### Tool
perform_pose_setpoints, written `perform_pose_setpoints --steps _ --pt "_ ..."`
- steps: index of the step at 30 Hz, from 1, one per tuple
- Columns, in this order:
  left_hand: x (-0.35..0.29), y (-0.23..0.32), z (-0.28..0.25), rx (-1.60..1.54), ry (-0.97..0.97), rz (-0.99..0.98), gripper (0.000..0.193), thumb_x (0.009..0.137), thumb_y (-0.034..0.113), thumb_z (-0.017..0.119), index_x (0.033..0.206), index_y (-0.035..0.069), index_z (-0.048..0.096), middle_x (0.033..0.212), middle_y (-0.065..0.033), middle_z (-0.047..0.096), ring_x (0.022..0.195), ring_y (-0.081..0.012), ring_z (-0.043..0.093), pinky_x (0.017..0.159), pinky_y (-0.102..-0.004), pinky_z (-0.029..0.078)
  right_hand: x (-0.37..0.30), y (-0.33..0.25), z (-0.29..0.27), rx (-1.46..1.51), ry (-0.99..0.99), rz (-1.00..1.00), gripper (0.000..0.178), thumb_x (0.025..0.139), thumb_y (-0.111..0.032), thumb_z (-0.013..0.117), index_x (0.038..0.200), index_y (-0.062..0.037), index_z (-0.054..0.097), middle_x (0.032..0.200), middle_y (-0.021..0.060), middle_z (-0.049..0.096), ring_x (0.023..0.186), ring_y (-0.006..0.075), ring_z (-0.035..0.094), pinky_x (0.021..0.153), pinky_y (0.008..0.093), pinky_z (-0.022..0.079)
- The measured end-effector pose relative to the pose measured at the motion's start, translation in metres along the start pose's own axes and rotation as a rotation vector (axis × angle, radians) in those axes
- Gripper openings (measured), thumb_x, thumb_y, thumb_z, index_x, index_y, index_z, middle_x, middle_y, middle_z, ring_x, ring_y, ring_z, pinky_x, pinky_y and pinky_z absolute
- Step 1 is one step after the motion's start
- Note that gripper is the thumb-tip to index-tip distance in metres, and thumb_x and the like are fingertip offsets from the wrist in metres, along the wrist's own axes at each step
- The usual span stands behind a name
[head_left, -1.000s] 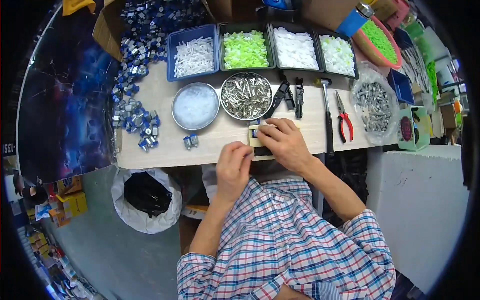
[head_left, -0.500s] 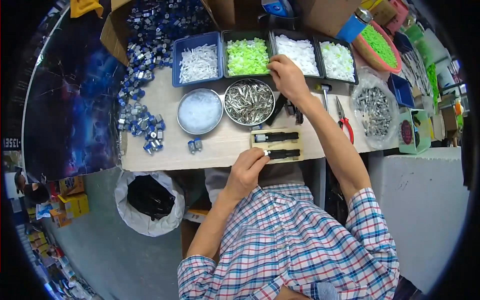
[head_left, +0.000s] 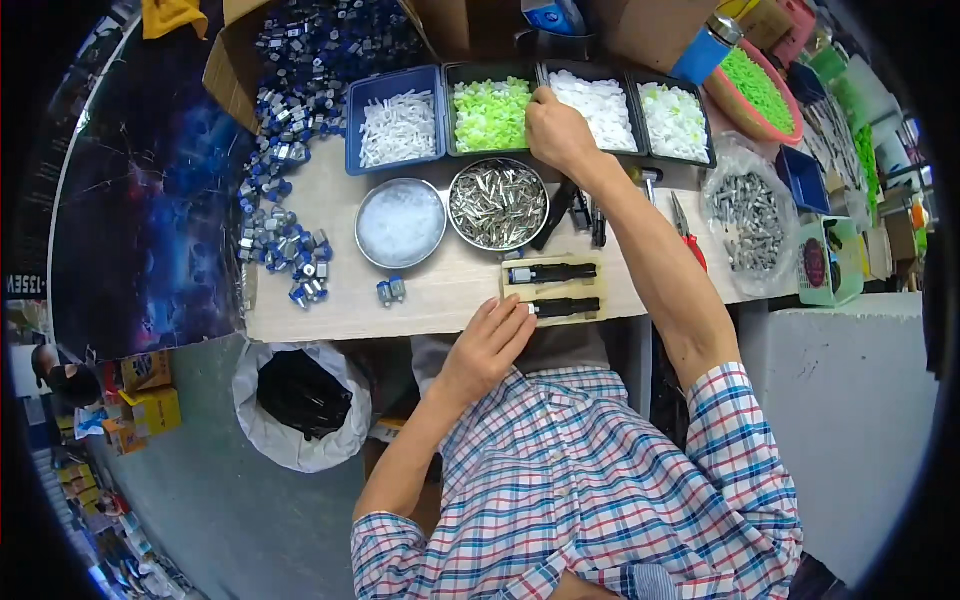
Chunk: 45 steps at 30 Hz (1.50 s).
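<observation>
Round metal bowl point(head_left: 401, 222) w/ clear bits, left-centre on surface point(head_left: 450, 295); beside it bowl of metal pins point(head_left: 497, 203); blue tray w/ white parts point(head_left: 397, 128) behind; blue-grey pieces point(head_left: 290, 255) scattered at left; red pliers point(head_left: 686, 235) right; bag of metal parts point(head_left: 745, 215) far right; white-lined bin point(head_left: 297, 400) on floor.

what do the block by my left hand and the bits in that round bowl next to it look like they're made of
The block by your left hand looks like pale, unfinished wood: matt tan faces, with two dark rods lying in it. The bits in the round bowl look like bare metal: silvery grey with bright glints. The bowl itself seems to be metal too, judging by its shiny rim.
</observation>
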<state>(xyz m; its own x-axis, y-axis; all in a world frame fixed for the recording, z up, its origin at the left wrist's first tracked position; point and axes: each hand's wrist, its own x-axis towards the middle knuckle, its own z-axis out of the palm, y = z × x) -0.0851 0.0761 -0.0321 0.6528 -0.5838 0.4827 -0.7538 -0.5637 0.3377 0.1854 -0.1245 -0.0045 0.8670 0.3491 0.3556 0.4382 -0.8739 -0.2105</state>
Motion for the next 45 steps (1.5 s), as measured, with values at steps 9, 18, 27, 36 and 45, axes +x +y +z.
perform_pose_setpoints --steps 9,18,27,36,45 --pt "-0.019 0.002 0.008 0.087 -0.008 -0.01 0.041 0.085 0.003 0.065 0.126 0.004 0.066 0.134 -0.0131 0.063 0.13 -0.0332 0.056 0.111 -0.0495 0.041 -0.106 -0.041 -0.033 0.811 0.301 0.135 0.007 0.094 0.002 0.061 0.099 0.0022 0.056 0.119 0.0133 0.06 0.089 0.01 0.06 0.077 0.0233 0.051" --pt "0.089 -0.041 0.017 0.061 0.371 -0.497 0.017 0.08 0.003 0.073 0.096 0.005 0.067 0.092 -0.0118 0.056 0.089 -0.0321 0.054 0.078 -0.0447 0.045 -0.232 -0.101 -0.06 1.141 0.247 0.473 0.007 0.093 0.006 0.062 0.097 0.0024 0.057 0.111 0.0104 0.065 0.088 0.0083 0.061 0.077 0.0217 0.05" --pt "0.111 -0.061 0.022 0.11 0.214 -0.572 0.017 0.077 0.007 0.078 0.087 0.005 0.066 0.094 -0.0113 0.058 0.095 -0.0326 0.054 0.081 -0.0452 0.044 -0.245 -0.099 -0.072 1.168 0.225 0.46 0.008 0.094 0.007 0.06 0.099 0.0024 0.056 0.11 0.0107 0.063 0.089 0.01 0.062 0.081 0.0231 0.051" --pt "0.108 -0.05 0.004 -0.288 0.34 -0.606 0.005 0.088 0.004 0.069 0.092 0.002 0.068 0.088 -0.0109 0.064 0.084 -0.0282 0.061 0.077 -0.0375 0.049 -0.217 -0.101 -0.071 1.384 0.221 0.604 0.011 0.098 0.003 0.06 0.108 0.0016 0.057 0.11 0.0093 0.064 0.097 0.0138 0.066 0.09 0.0258 0.053" --pt "0.07 0.026 -0.01 -1.237 0.38 -0.947 0.013 0.101 0.01 0.062 0.104 -0.002 0.065 0.104 -0.0081 0.071 0.092 -0.0094 0.063 0.084 -0.0231 0.05 -0.22 -0.119 -0.075 1.894 0.035 0.908 0.017 0.1 -0.008 0.062 0.114 0.0016 0.06 0.104 0.01 0.069 0.094 0.016 0.07 0.083 0.0267 0.058"
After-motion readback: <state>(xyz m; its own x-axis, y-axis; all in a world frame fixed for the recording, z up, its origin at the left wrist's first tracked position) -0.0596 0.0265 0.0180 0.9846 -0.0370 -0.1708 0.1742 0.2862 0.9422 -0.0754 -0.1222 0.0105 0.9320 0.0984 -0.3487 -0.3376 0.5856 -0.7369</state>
